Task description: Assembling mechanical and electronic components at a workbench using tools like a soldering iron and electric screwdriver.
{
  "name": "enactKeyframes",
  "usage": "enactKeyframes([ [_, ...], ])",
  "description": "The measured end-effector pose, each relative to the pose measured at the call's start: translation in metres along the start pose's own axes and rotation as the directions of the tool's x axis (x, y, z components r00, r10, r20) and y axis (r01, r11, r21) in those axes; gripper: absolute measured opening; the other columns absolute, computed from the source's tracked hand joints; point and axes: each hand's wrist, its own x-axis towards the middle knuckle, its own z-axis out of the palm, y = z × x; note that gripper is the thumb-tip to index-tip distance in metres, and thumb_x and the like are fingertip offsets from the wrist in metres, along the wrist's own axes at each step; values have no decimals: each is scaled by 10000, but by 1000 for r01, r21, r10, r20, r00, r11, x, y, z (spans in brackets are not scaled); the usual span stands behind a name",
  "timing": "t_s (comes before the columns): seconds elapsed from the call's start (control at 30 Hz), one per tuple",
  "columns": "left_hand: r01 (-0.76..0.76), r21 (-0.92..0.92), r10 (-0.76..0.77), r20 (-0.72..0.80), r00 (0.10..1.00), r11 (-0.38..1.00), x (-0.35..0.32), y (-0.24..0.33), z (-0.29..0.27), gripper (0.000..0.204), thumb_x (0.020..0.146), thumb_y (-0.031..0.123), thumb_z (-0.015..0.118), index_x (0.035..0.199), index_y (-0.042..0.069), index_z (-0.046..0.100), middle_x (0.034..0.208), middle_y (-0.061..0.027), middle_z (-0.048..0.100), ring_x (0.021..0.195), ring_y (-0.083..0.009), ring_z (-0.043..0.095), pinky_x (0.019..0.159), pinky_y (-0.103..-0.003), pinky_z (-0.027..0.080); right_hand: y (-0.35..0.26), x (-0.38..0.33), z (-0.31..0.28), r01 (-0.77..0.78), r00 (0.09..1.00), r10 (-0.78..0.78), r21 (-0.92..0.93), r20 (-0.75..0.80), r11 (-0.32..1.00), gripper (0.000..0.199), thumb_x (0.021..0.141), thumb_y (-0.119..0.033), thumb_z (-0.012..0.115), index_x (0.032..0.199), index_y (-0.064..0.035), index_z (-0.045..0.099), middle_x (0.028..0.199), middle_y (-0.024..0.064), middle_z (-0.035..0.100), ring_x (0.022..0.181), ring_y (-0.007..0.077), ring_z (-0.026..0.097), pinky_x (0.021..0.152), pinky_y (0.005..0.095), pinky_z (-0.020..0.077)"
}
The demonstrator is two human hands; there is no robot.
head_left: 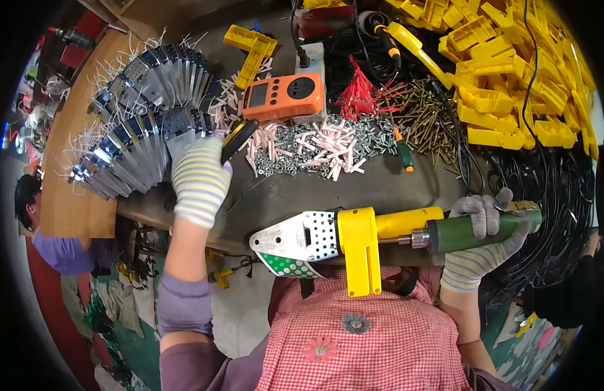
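head view: what do the hands hold?

the right hand [487,259] wraps round a green cylindrical power driver [449,236]; the left hand [201,177] curls by a black-and-yellow tool [240,139], but whether it grips, i can't tell.

and the yellow plastic housing [359,244]?

over the dark surface [354,188]'s near edge, meeting the driver's steel shaft [397,240]. i'd keep that shaft straight and press evenly, lest the housing tilt.

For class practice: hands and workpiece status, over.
Left hand: at silver metal plates, grip unclear. Right hand: closed around green cylindrical power driver, shaft toward yellow plastic bracket. Black cables nearby.
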Motion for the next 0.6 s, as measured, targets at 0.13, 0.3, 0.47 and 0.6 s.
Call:
enactKeyframes([
  [0.13, -11, -429, -157, -353, 922, 903, -30, -12, -28, 170, 786, 64, 712, 923, 14, 623, 847, -109, 652, 793, -286, 640, 735, -387, 512, 4, -3, 11, 33, 995, -37, -44, -89, 998, 565, 909, -579, 616, 1193, -90, 641, 628, -63, 447, 700, 118, 476, 906, 331, 420],
  [0.3, -199, -875, -534, 77, 842, -442, -55, 64, -76, 200, 918, 205, 681, 889, 53, 556, 996, -183, 643, 646, -136, 541, 609, -269, 480, 1, 4, 7, 1, 1000, -1, -10, 11, 1000, 545, 915, -570, 619, 1165, -86, 593, 615, -68, 379, 674, 105, 449, 905, 330, 430],
  [0.47, -76, -892, -123, -23, 992, -445, -87, 99, -62, 665, 912, 233, 695, 1492, 45, 428, 1408, -209, 498, 967, -214, 610, 720, -334, 556, 4, 2, 14, 60, 988, -61, -9, -140, 998, 542, 917, -570, 618, 1152, -83, 576, 613, -66, 360, 620, 103, 425, 899, 330, 442],
  [0.6, -139, -941, -128, -104, 986, -310, -84, 127, -66, 756, 904, 288, 702, 1519, 9, 361, 1451, -226, 447, 1278, -291, 524, 987, -514, 547, 5, -1, 14, 57, 985, -66, -63, -157, 996, 569, 905, -601, 614, 1149, -88, 594, 646, -32, 482, 625, 125, 483, 898, 340, 454],
])
